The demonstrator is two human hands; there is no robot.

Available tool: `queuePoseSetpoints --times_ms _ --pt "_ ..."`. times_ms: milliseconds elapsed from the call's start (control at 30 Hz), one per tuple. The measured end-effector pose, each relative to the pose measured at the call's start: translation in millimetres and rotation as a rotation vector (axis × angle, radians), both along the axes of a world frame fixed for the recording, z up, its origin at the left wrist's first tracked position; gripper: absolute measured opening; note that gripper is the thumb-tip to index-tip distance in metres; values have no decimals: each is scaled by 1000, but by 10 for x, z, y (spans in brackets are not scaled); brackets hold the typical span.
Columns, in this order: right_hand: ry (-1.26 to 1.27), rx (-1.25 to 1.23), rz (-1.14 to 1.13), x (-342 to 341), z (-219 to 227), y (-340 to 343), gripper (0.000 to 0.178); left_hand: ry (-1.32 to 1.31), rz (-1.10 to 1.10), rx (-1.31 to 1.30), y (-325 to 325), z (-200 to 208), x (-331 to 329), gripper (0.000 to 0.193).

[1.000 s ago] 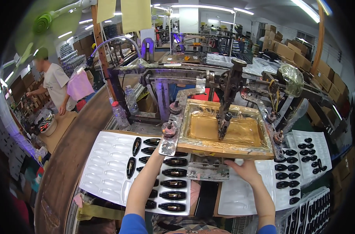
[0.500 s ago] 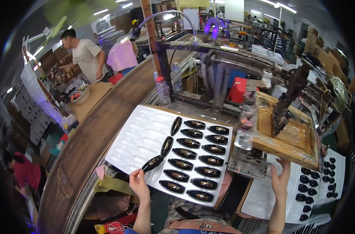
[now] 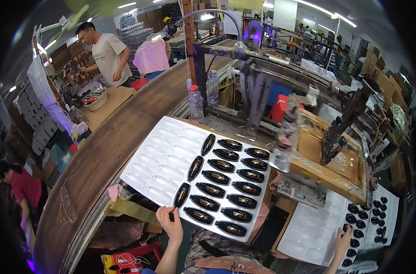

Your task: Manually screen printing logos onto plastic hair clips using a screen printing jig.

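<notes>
A white moulded tray point(image 3: 146, 157) lies in front of me, its right part filled with black tapered pieces with gold print and its left hollows bare. My left hand point(image 3: 170, 224) is at the tray's near edge, thumb and fingers pinching the lower end of one black tapered piece point(image 3: 182, 195). This piece stands nearly upright over the hollows, in line with two other slanted ones. On the right, my right hand point(image 3: 342, 242) reaches over a second white tray point(image 3: 304, 233). Its fingertips close on a small black piece point(image 3: 347, 227) in a column of similar ones; they partly hide it.
A wooden-framed screen point(image 3: 331, 160) on a metal machine hangs between the trays at the right. A water bottle with a red cap point(image 3: 195, 104) stands behind the first tray. The curved brown conveyor point(image 3: 107, 150) runs along the left, with a co-worker point(image 3: 110, 57) beyond it.
The black piece at my left hand has turned from slanted to nearly upright. My right hand has moved from beside the wooden frame down to the black pieces on the right tray.
</notes>
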State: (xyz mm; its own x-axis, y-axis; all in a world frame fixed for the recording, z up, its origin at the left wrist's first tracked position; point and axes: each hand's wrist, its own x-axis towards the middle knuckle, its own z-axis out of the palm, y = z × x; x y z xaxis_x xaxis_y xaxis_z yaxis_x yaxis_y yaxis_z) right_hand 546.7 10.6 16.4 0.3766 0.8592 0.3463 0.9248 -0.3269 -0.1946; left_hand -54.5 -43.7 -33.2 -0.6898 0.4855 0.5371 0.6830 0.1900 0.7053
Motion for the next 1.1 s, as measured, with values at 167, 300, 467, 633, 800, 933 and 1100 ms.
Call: queuePoseSetpoints --times_ms 167,300,467,633,800,933,1100 --pt "-103 -190 -183 23 151 -138 53 5 39 77 154 228 22 17" --pt "-107 -173 -282 303 -16 -122 53 -41 -226 195 582 682 262 12" --pt "35 -59 -222 418 -25 -148 38 182 -703 208 1352 1312 772 15" --pt "503 172 220 -578 749 138 32 171 -1148 -99 2190 1395 1368 22" --pt "699 165 587 -1321 1029 658 37 -259 -1464 -9 2877 1044 1424 23" --pt "719 47 728 -2017 1248 1005 35 -998 -1798 53 3301 828 1247 23" --pt "506 -32 802 -2333 1224 1194 40 -683 -1431 28 2890 1563 867 20"
